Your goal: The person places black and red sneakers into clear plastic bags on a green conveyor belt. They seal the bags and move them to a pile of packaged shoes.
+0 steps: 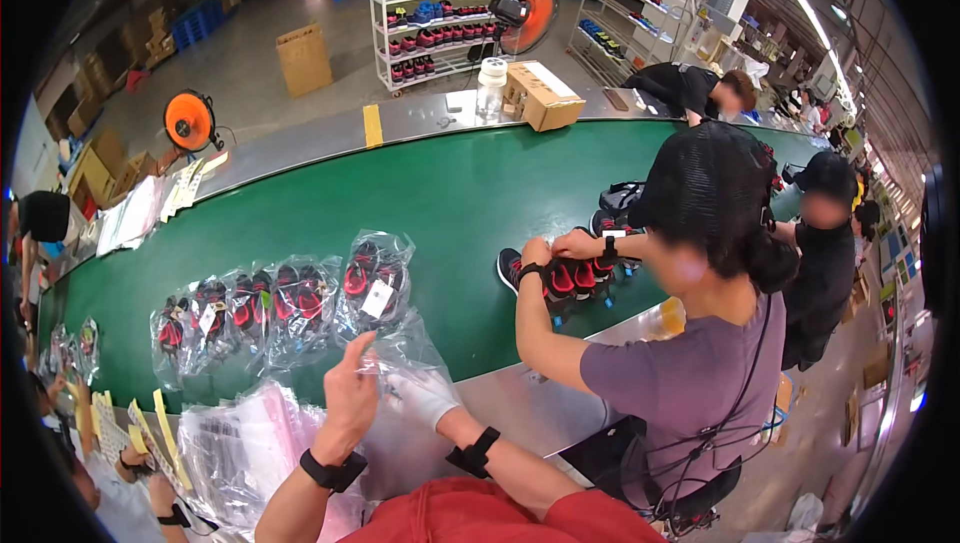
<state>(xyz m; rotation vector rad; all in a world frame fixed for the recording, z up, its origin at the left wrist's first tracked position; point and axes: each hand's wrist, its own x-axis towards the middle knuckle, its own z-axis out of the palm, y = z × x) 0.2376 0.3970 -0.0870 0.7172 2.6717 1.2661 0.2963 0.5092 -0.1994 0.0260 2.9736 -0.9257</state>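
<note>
My left hand [351, 385], bare with a black band at the wrist, pinches the edge of a clear plastic bag [408, 345] at the near side of the green belt. In a white glove, my right hand [422, 396] grips the same film just to the right; its fingertips are partly hidden. Just beyond lies a pair of black and red shoes [358, 281] inside clear plastic, with a white tag [377, 299] on top. Whether the film I hold belongs to that bag is hard to tell. More bagged shoes [300, 293] lie in a row to the left.
A stack of clear bags [245, 448] lies by my left forearm. To my right, a co-worker [690, 373] handles shoes on the green belt [450, 193]. Across it stand a cardboard box [542, 96], a bottle [491, 88], orange fans [190, 121] and a shoe rack [440, 18].
</note>
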